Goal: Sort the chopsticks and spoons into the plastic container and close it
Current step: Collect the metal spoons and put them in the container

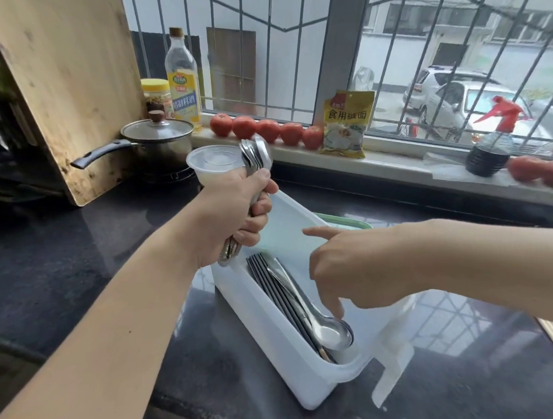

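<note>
We note a dark polished table (77, 254) running under a barred window, with a large wooden cutting board (63, 83) leaning upright at far left. On the table sits the white plastic container (277, 355), long and rectangular, set at a diagonal with its top open; a green-edged lid (350, 219) lies just beyond its far end. Behind it we record a lidded saucepan (157, 142) on the stove, a tall bottle (183, 82) and a yellow-capped jar (156, 95) on the sill, a row of tomatoes (267, 130), a yellow packet (347, 124) and a dark spray bottle (491, 144) with a red trigger. A small clear lidded tub (212, 163) stands beside the saucepan. Inside the container, against its left wall, lie dark chopsticks (281, 303), and a single spoon (328, 332) rests alongside them, bowl toward the near end. The left hand (236, 211) is held above the container's far end, its grip wrapped tightly round a bundle of spoons (256, 158), bowls up and handles protruding below the fist. The right hand (353, 269) is over the container, grip spread loose and holding nothing, index finger extended, another fingertip reaching down by the bowl of the lying spoon; we cannot tell whether it touches.
</note>
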{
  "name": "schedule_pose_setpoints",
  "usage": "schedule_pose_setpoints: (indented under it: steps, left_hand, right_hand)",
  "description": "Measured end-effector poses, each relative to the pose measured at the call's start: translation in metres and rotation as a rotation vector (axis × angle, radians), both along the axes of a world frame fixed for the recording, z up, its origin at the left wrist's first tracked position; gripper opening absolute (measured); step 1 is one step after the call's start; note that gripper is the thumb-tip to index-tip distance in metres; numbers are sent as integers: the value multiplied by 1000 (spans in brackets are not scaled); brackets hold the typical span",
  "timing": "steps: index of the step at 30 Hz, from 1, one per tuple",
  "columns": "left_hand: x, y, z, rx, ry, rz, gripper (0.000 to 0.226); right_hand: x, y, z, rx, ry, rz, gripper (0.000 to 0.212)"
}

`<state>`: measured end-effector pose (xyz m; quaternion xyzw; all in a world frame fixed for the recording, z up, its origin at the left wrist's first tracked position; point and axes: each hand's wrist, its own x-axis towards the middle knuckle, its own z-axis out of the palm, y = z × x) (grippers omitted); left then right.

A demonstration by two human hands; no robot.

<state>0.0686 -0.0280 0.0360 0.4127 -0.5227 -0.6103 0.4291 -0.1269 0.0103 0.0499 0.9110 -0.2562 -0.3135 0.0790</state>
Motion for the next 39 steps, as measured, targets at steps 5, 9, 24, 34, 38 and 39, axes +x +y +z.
schedule_pose_setpoints:
  steps: [5,9,24,34,38,39]
  left_hand:
    - [0,1,1,-5,5,5,24]
    - [0,1,1,-9,-5,2,24]
    - [4,5,1,-73,-22,-155,25]
    - [9,10,1,-180,-57,-221,16]
    - [7,9,1,-182,-71,-233,16]
    - [7,9,1,-175,-73,-239,17]
  right_hand:
    - [20,5,-18,59,121,55,36]
    - [30,13,-31,104,376,19,20]
    - [5,-28,38,405,-1496,-984,20]
    - [7,-47,22,782,-1724,-1034,31]
    - [3,-47,23,813,-1770,-990,32]
    - [3,-46,23,812,-1790,-974,31]
